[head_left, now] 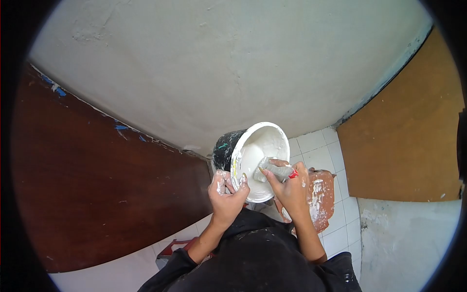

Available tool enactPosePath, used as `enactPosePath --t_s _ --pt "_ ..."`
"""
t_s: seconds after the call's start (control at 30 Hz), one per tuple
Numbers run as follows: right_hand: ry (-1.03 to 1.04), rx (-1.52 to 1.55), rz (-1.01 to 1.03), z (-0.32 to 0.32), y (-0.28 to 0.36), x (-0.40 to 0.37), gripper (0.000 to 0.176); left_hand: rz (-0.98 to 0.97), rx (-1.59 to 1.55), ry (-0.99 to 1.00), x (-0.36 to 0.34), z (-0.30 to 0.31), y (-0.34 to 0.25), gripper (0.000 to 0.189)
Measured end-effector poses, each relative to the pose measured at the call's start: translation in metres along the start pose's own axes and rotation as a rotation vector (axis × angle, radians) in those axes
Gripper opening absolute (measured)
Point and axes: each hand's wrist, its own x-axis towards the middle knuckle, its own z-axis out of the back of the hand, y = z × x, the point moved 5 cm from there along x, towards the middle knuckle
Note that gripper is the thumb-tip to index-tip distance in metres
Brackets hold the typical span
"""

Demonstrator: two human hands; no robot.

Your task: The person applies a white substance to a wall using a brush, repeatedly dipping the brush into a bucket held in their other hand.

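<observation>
A black bucket (224,151) with white paint inside and a smeared white rim is tilted toward me in the middle of the head view. My left hand (227,193) is closed on its near left rim, with the thumb over the edge and paint on the fingers. My right hand (291,191) grips a paint-caked paintbrush (279,170) with a red handle end. The brush head reaches into the bucket, over the white paint. Fingers of my right hand partly cover the handle.
A pale, patchy wall (233,73) rises in front. Brown wooden panels stand left (112,180) and right (404,131). A paint-splashed orange-brown object (321,199) is below right, over white floor tiles (318,158). Something red and grey (177,247) shows below left.
</observation>
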Motion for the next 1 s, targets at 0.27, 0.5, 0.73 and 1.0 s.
enactPosePath --t_s 0.27,0.5,0.73,1.0 --pt "-0.006 -0.045 -0.006 0.036 -0.042 0.013 0.027 0.075 -0.062 -0.002 0.000 -0.038 0.004 0.021" --pt "-0.139 -0.039 -0.021 0.048 -0.072 0.010 0.022 0.193 -0.183 0.046 0.005 -0.054 0.026 0.019" --pt "-0.402 0.742 -0.467 0.042 -0.130 0.017 0.029 0.219 -0.132 0.065 0.016 -0.048 0.051 0.024" --pt "-0.484 1.116 -0.628 -0.003 -0.142 0.088 0.032 0.248 -0.111 0.073 0.052 -0.027 0.056 0.026"
